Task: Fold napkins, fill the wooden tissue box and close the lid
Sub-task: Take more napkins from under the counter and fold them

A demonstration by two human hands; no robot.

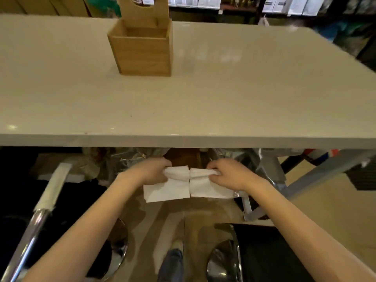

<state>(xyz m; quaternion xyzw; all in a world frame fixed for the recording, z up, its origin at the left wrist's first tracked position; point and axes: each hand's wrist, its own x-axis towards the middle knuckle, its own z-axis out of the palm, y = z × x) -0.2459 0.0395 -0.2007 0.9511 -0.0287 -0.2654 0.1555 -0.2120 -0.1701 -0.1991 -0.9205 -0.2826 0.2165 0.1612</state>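
White paper napkin (183,185) hangs in the air below the near edge of the table (223,98), stretched between both hands at about 6 o'clock in the view. It shows a vertical crease or split down its middle, with the lower halves drooping flat and the upper edge bunched. The left hand (151,171) pinches the napkin's upper left part, fingers curled tight around the paper; the right hand (227,175) grips the upper right part the same way — fingers closed on a gathered fold. Both bare forearms reach in from the bottom corners.

On the pale, glossy tabletop, the wooden tissue box (142,49) stands upright at roughly 11 o'clock, well apart from the hands. Its top is open, and the lid (143,11), with a rounded cut-out, stands up from the box's far side. Whether anything lies inside the box cannot be told.

Under the table — chrome chair legs (30,231) at 8 o'clock and a dark seat (270,253) at 5 o'clock.
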